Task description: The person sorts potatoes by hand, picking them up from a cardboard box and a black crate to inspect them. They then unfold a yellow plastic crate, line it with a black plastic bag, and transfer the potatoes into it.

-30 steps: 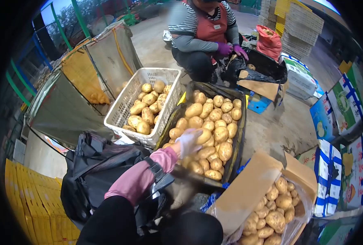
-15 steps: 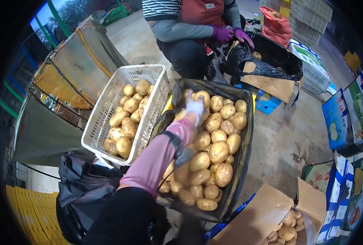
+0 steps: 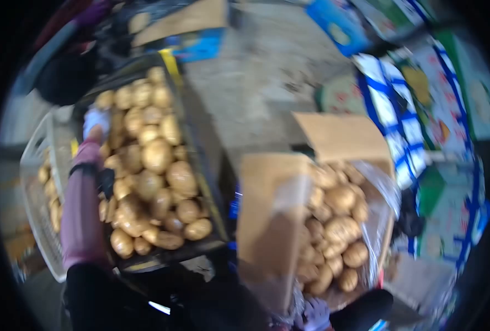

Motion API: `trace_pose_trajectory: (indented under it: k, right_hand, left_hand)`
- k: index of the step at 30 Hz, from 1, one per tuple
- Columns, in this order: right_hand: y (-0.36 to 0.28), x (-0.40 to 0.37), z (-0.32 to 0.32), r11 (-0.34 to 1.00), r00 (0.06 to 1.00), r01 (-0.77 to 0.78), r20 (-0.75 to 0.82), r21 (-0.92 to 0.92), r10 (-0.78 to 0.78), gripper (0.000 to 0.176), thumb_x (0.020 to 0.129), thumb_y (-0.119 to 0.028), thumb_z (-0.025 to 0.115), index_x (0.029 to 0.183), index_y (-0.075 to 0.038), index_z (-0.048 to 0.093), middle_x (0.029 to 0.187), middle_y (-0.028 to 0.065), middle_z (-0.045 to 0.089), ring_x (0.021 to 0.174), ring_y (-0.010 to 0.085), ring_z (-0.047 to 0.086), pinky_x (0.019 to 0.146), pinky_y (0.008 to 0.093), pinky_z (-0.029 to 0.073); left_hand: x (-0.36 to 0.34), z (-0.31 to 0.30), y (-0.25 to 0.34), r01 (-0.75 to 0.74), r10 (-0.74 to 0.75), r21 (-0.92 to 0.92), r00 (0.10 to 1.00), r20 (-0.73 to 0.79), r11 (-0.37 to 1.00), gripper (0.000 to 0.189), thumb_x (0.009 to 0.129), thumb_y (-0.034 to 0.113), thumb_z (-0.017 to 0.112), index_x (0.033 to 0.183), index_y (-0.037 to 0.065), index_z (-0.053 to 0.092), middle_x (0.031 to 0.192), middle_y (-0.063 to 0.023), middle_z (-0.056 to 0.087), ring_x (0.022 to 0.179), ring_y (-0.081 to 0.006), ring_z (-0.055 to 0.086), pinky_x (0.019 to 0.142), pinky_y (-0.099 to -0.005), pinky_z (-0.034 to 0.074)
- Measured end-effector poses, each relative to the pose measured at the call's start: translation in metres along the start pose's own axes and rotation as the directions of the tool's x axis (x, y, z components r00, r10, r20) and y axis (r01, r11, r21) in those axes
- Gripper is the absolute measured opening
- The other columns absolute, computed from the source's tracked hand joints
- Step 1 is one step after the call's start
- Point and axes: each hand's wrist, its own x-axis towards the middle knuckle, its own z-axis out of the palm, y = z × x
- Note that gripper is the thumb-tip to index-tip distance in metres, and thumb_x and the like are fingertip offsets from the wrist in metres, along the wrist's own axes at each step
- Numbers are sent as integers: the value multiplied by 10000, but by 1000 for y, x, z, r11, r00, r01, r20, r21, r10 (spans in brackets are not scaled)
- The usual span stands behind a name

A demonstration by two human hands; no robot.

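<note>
My left hand (image 3: 96,124), in a pale glove below a pink sleeve, rests over the left side of a black-lined crate (image 3: 198,160) full of potatoes (image 3: 156,156). Motion blur smears its fingers. At the bottom of the view is my right hand (image 3: 314,314), also gloved, by the near edge of an open cardboard box (image 3: 267,220). Its fingers look curled beside the bunched clear plastic liner (image 3: 377,204); I cannot tell what they hold. More potatoes (image 3: 341,231) fill this box.
A white slatted crate (image 3: 35,182) of potatoes stands left of the black-lined one. Upper left, a person (image 3: 63,77) crouches near a blue box (image 3: 201,45) with brown flaps. Printed cartons (image 3: 443,204) with blue-and-white strips line the right side. Concrete floor (image 3: 261,83) lies between.
The view has swung right and down, bringing the cardboard box to the centre right. My left hand has shifted to the crate's left side. My right hand has come into view by the box.
</note>
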Motion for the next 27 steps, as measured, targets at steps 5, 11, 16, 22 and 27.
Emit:
trace_pose_trajectory:
  k: [5, 11, 16, 22, 27]
  right_hand:
    - [35, -7, 10, 956, 998, 45, -52, 289, -31, 332, 768, -276, 712, 1011, -57, 656, 934, 140, 688, 730, 327, 653, 641, 416, 516]
    - [116, 84, -92, 961, 935, -268, -223, 64, 276, 496, 855, -237, 696, 1289, -62, 532, 1207, 181, 603, 1110, 357, 597, 936, 437, 483]
    - [146, 219, -96, 982, 981, -186, 50, -31, 188, 705, 776, -333, 749, 1383, -94, 482, 1382, 204, 507, 1261, 385, 519, 1044, 444, 434]
    - [134, 194, -115, 879, 989, -148, 88, 454, 121, 713, 748, -325, 817, 1334, -55, 513, 1028, 137, 687, 963, 279, 688, 833, 355, 569]
    - [62, 41, -163, 86, 989, -121, 127, 989, -71, 457, 984, -380, 571, 1275, -29, 540, 943, 93, 690, 538, 147, 631, 435, 199, 472]
  left_hand:
    - [-124, 26, 16, -558, 506, -176, 820, -269, 811, 640, 965, 307, 581, 1506, 58, 347, 1475, -199, 446, 1348, -350, 451, 1105, -411, 387]
    - [-343, -48, 33, -257, 632, -777, 743, 222, 575, 425, 992, 105, 562, 1385, -37, 488, 1269, -105, 609, 1136, -157, 567, 1006, -279, 433]
    - [-459, -135, -2, -15, 565, -860, 760, 322, 511, 376, 1022, 160, 533, 1335, -48, 519, 1176, -85, 630, 1076, -147, 584, 948, -291, 471]
    - [-593, -264, 14, -38, 635, -950, 752, 176, 309, 367, 1006, 80, 475, 1343, -63, 503, 1225, -143, 609, 1094, -198, 597, 955, -326, 480]
    - [-676, -265, 66, -12, 791, -949, 556, 256, 316, 681, 938, 149, 655, 1499, -8, 302, 1334, -163, 535, 1093, -194, 599, 956, -342, 488]
